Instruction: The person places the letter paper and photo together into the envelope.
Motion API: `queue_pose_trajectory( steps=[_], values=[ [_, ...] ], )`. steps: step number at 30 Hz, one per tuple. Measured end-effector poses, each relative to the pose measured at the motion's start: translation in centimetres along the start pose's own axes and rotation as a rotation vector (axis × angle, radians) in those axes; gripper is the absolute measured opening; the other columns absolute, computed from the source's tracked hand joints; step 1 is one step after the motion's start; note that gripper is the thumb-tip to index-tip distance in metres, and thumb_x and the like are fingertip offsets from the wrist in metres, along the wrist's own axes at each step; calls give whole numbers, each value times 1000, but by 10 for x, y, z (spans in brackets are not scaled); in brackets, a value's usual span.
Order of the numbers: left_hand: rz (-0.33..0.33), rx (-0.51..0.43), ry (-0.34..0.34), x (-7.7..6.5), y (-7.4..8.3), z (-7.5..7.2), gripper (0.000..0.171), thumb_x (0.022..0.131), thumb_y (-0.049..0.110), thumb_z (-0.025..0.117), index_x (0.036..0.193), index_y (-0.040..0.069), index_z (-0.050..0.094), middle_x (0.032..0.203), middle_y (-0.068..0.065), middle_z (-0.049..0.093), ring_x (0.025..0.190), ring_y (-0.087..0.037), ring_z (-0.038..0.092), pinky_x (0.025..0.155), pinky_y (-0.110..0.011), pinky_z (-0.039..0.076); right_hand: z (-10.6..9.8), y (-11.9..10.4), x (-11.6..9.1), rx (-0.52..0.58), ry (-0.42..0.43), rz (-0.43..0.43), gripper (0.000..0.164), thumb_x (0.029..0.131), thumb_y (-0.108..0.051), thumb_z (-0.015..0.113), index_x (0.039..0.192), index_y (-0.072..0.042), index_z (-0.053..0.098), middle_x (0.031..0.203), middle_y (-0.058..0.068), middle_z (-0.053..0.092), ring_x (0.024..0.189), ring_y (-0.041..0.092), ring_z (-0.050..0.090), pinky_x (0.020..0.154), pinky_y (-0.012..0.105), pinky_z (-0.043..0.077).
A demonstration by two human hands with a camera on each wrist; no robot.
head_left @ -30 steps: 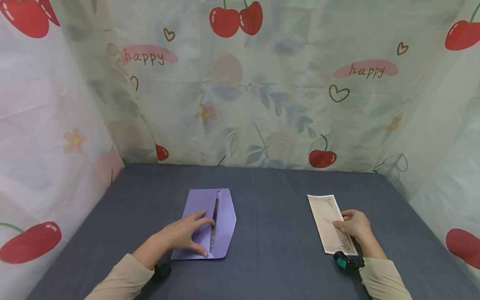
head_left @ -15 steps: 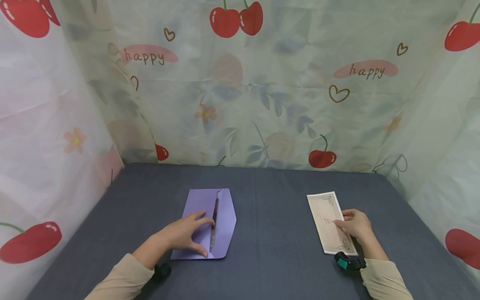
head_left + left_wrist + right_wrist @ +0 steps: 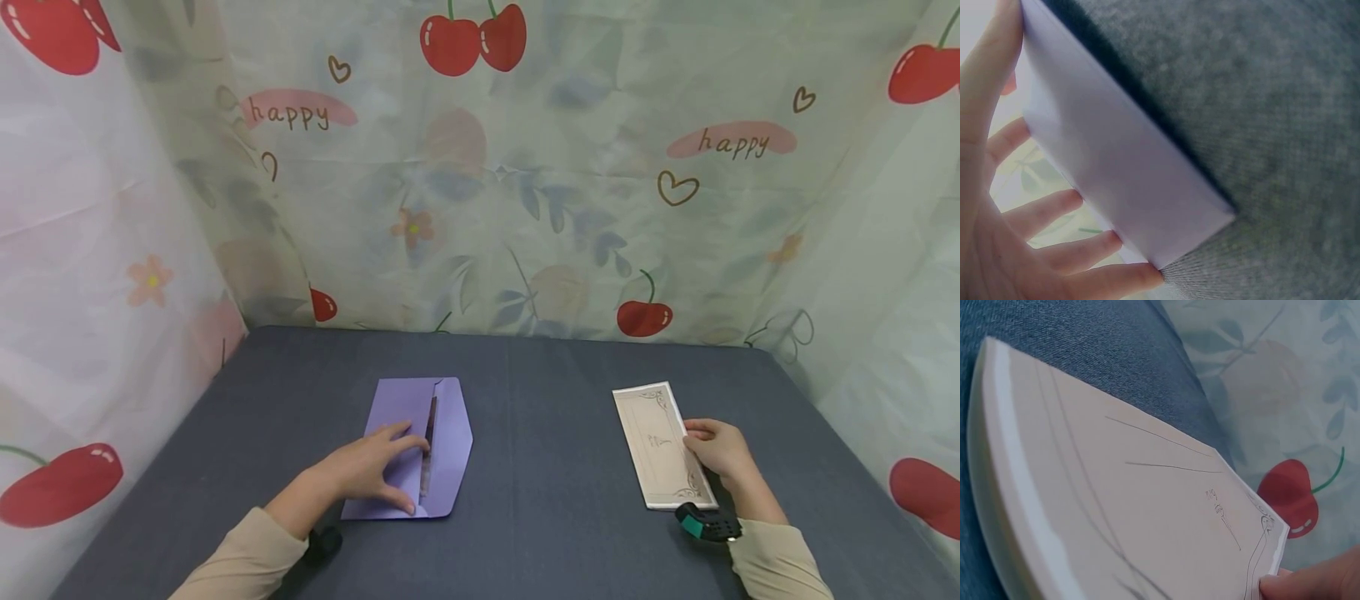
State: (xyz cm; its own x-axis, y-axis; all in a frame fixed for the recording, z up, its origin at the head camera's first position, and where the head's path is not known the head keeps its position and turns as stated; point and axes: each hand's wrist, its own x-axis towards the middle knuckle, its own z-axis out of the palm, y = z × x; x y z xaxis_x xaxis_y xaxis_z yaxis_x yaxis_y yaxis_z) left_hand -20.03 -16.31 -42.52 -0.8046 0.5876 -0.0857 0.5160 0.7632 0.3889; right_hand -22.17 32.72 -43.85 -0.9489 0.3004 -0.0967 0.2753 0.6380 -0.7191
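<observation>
A purple envelope (image 3: 393,442) lies on the table at left centre, its pointed flap folded out to the right. Something dark and narrow shows in its slit. My left hand (image 3: 367,467) rests on the envelope, thumb and fingers spread near the opening. In the left wrist view, its fingertips touch one edge of the pale-looking envelope (image 3: 1110,150). At the right, a beige folded card (image 3: 656,446) with scrolled corner ornaments is pinched at its right edge by my right hand (image 3: 720,450). The right wrist view shows the thumb (image 3: 1310,581) at the card's edge, other fingers mostly hidden.
Dark grey cloth covers the table (image 3: 540,467). A curtain (image 3: 480,208) printed with cherries and flowers hangs behind and along both sides. A black and teal wrist device (image 3: 707,525) sits beside the card's near end.
My right hand has shifted slightly right, its thumb sliding from the card's face to its right edge. The card has turned and moved only a little. The left hand and envelope stay put.
</observation>
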Motion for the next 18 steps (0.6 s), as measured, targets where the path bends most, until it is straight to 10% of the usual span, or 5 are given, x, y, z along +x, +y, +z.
queue_pose_trajectory(
  steps=[18],
  values=[
    [0, 0, -1, 1, -2, 1, 73, 65, 54, 77, 124, 22, 50, 143, -28, 36, 129, -46, 39, 96, -58, 40, -1, 2, 3, 84, -65, 23, 41, 92, -7, 51, 129, 11, 44, 113, 28, 57, 82, 16, 59, 59, 21, 47]
  ],
)
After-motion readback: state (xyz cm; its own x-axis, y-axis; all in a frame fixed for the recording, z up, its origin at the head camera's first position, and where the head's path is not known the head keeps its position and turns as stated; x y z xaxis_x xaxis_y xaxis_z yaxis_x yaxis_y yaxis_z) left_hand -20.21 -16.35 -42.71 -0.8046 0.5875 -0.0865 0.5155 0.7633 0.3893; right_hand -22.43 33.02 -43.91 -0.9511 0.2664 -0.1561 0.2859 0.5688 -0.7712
